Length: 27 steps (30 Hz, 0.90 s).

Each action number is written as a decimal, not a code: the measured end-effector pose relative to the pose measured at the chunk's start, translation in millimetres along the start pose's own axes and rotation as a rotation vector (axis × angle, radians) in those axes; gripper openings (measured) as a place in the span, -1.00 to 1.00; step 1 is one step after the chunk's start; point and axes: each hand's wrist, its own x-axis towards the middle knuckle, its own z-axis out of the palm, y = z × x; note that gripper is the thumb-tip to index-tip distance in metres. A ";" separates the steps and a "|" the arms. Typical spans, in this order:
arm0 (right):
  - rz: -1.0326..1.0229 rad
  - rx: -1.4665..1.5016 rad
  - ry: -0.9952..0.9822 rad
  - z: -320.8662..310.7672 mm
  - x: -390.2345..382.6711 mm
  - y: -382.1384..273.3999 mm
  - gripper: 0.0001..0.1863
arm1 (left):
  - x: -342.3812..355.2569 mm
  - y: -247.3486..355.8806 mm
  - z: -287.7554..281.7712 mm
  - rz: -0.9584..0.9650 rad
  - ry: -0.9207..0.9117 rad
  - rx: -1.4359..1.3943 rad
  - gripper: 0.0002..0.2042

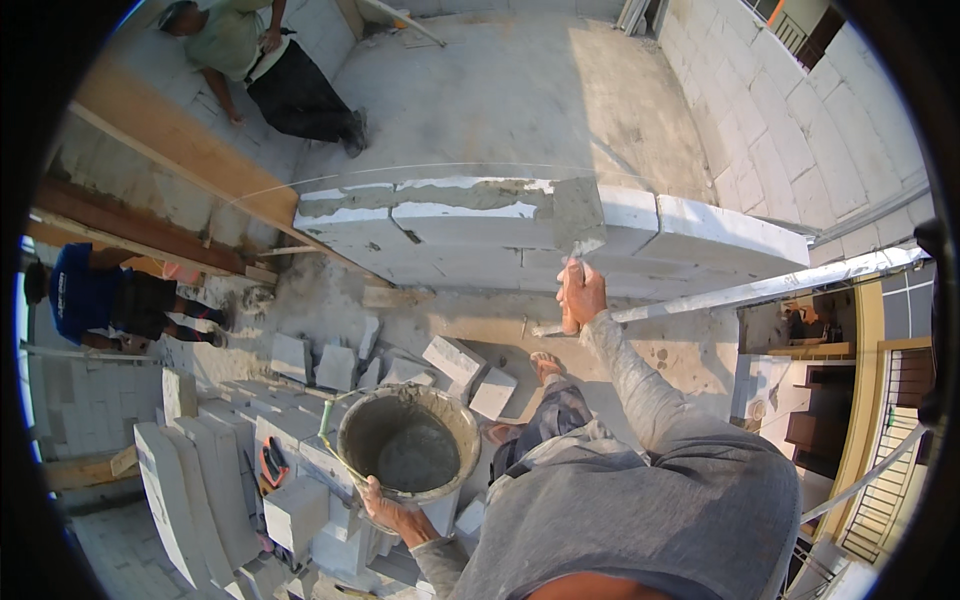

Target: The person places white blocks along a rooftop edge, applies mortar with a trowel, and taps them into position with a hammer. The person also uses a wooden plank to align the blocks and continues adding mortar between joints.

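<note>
My right hand (pixel 581 293) grips the handle of a wide mortar trowel (pixel 578 216), whose grey blade rests flat on top of a low wall of white blocks (pixel 700 235). A band of grey mortar (pixel 450 193) lies along the wall's top to the left of the blade. My left hand (pixel 378 500) holds the near rim of a round bucket (pixel 408 442) with wet grey mortar in its bottom. The bucket sits on stacked white blocks below me.
Loose and stacked white blocks (pixel 290 440) cover the floor at lower left. A metal pole (pixel 760 290) slants across at right. One person (pixel 270 70) crouches at the top left, another in blue (pixel 100 300) bends at left. A finished block wall (pixel 800 120) stands at right.
</note>
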 end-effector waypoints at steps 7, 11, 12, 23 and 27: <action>0.244 0.703 0.007 120.8 45.0 -23.7 -0.58 | 14.9 7.1 -50.2 0.038 0.017 -0.063 -0.47; 0.216 0.397 -0.072 151.6 58.2 -31.1 -0.59 | 17.9 14.3 -68.3 0.000 0.051 -0.054 -0.47; 0.162 0.317 -0.088 147.5 61.2 -34.5 -0.59 | 18.5 16.6 -70.0 -0.001 0.045 -0.047 -0.47; 0.247 0.446 0.136 49.5 54.2 -28.0 -0.58 | 25.2 31.8 -92.7 0.008 0.057 -0.107 -0.69; 0.244 0.727 0.087 108.7 57.2 -14.8 -0.53 | 42.1 27.1 -92.6 0.014 0.089 -0.099 -0.85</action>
